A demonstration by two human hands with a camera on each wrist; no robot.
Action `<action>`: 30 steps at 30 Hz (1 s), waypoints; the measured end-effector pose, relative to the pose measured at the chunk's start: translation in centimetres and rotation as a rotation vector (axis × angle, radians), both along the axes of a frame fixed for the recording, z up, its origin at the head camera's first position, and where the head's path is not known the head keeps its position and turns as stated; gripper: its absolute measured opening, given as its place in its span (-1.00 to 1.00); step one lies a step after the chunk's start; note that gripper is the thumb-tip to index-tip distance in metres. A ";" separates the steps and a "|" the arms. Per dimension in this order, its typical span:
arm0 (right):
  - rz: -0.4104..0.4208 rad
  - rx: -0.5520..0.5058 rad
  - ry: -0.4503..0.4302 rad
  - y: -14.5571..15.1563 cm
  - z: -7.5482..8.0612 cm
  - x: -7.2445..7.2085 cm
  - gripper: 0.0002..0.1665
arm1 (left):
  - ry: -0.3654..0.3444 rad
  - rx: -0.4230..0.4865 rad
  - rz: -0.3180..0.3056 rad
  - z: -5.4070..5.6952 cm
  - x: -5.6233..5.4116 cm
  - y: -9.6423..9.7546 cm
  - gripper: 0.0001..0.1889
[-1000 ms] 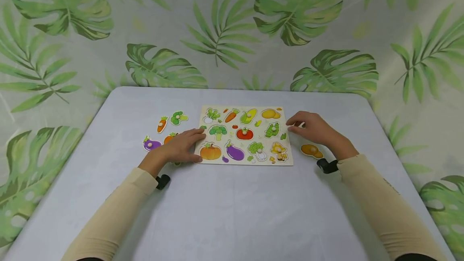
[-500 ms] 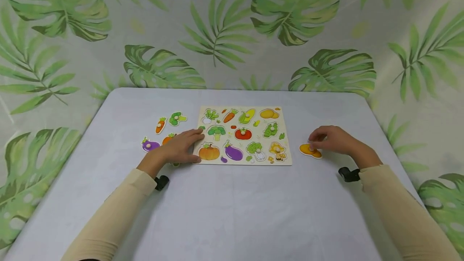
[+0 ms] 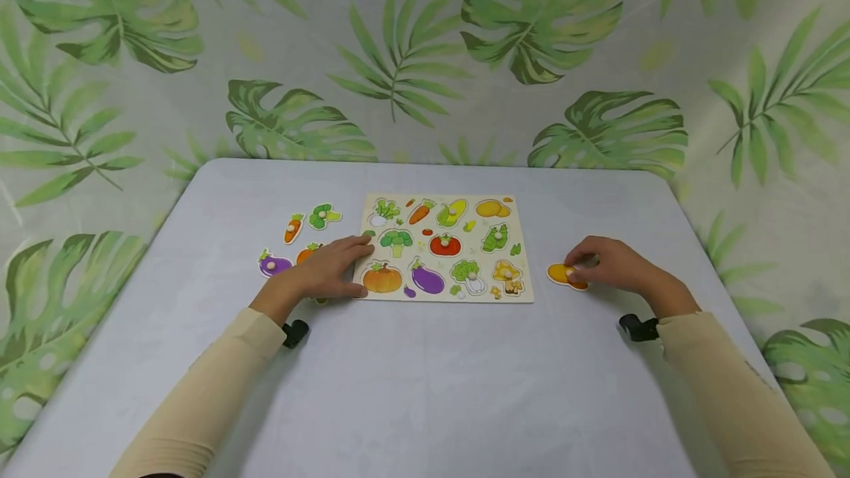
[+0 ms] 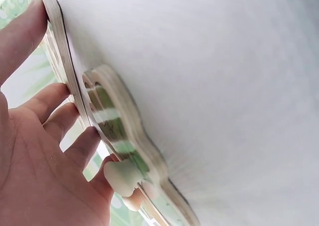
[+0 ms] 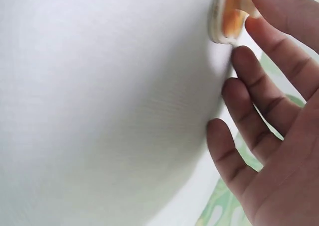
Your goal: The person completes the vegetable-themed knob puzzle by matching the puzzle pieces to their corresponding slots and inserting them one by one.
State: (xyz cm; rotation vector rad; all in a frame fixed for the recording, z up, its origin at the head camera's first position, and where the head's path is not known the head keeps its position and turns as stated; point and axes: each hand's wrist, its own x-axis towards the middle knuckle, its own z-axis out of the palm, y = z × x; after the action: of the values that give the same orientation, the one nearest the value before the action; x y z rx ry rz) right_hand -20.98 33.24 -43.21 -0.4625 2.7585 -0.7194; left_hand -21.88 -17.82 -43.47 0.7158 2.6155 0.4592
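My right hand [image 3: 617,264] is over a potato puzzle piece [image 3: 560,274] on the table, right of the puzzle board. In the right wrist view, thumb and forefinger pinch the knob of this piece [image 5: 232,17]; the other fingers are spread loosely. My left hand [image 3: 328,271] rests on the left edge of the wooden vegetable board [image 3: 477,260], fingers lying across its rim. Beneath that hand, a green piece with a pale knob [image 4: 119,136] shows in the left wrist view. Knobbed pieces, including corn, tomato and peas, sit in the board; the potato outline at its top right holds none.
Left of the board lie loose pieces: a carrot [image 3: 294,229], a broccoli [image 3: 324,217], an eggplant [image 3: 274,264] and a pumpkin [image 3: 308,253] partly covered by my left hand. A white cloth [image 3: 425,382] covers the table. Behind it hangs a leaf-patterned curtain [image 3: 425,50].
My right hand has left the peas piece at the board's right side, moved right and toward me, and come down onto the potato piece's knob. The left hand stays put.
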 end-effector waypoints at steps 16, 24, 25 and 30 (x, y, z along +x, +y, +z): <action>-0.005 -0.018 0.001 -0.4 -0.5 -0.1 -0.86 | -0.007 0.015 0.002 0.1 -0.2 -0.2 -0.15; -0.025 -0.023 0.000 -0.2 -0.7 0.1 -0.84 | -0.007 0.014 -0.001 0.2 -0.2 0.0 -0.14; -0.028 -0.024 0.003 -0.2 -0.7 0.2 -0.84 | -0.008 0.014 -0.001 0.1 -0.2 0.0 -0.14; -0.038 -0.031 0.018 -0.3 -0.9 0.3 -0.87 | -0.013 0.015 -0.001 -0.1 -0.3 -0.1 -0.14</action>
State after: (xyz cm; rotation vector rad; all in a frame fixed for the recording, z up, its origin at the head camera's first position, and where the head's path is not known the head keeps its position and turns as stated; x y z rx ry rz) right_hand -20.64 32.98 -44.07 -0.4261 2.7836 -0.7719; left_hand -22.15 -17.92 -43.55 0.7163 2.6023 0.4821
